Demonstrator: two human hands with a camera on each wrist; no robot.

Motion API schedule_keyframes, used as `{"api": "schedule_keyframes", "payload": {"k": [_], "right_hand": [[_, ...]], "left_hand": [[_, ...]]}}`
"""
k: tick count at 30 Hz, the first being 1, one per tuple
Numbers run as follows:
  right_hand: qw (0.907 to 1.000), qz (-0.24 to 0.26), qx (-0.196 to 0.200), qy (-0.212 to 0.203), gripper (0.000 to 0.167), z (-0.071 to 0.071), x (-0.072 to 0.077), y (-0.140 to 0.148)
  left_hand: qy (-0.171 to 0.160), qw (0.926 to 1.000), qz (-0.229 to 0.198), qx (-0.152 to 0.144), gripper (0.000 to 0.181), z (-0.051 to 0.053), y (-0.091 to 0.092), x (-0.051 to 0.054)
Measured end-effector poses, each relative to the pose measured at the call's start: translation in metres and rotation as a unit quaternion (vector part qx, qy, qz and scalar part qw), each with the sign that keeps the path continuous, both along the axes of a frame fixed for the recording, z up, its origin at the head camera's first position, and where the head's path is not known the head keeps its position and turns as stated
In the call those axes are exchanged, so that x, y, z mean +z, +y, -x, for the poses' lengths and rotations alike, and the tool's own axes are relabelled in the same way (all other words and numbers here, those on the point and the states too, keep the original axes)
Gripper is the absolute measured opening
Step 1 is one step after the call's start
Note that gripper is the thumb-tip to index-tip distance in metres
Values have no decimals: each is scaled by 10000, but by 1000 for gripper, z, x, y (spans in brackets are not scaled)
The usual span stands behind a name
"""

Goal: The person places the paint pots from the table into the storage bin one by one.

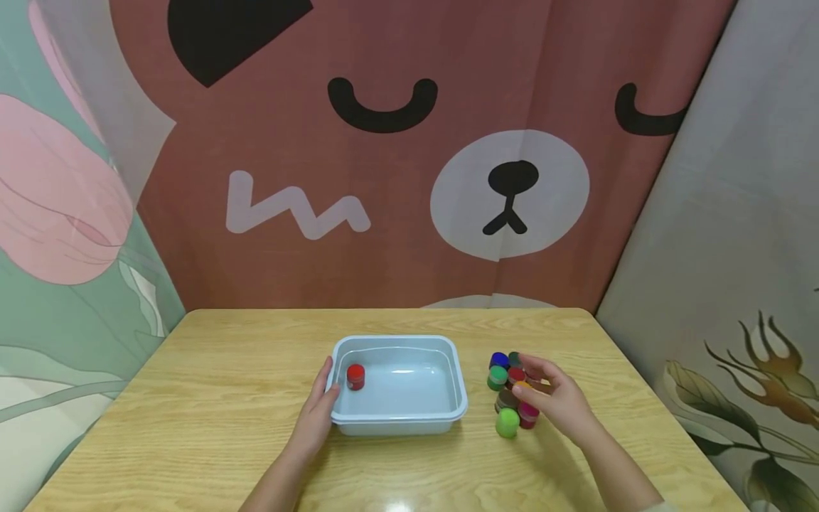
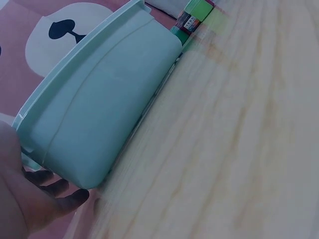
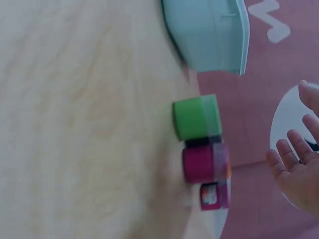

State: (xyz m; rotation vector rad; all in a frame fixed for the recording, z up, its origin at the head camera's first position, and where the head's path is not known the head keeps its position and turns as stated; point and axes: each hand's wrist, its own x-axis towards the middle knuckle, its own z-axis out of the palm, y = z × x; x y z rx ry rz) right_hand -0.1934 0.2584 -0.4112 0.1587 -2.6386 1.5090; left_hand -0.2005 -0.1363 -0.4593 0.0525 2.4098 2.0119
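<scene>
Jars [image 1: 507,402] stand clustered on the table [image 1: 192,405] beside the tub [image 1: 395,428], which contains a red jar [image 1: 355,378]. Left hand [image 1: 316,409] grips the tub's edge; right hand [image 1: 563,402], empty, fingers apart, hovers over the jars.

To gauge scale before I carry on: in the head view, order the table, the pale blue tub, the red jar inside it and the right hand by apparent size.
1. Table
2. Pale blue tub
3. Right hand
4. Red jar
</scene>
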Motion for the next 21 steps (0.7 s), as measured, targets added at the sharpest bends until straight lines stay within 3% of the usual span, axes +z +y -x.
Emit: {"api": "schedule_keyframes", "payload": {"k": [12, 21], "right_hand": [[9978, -132, -361, -546, 61, -9, -26, 22], [9946, 128, -360, -967, 65, -7, -48, 30]], "left_hand": [[-62, 10000, 48, 15, 58, 2, -1, 0], [-103, 9999, 8, 8, 58, 2, 0, -1]]}}
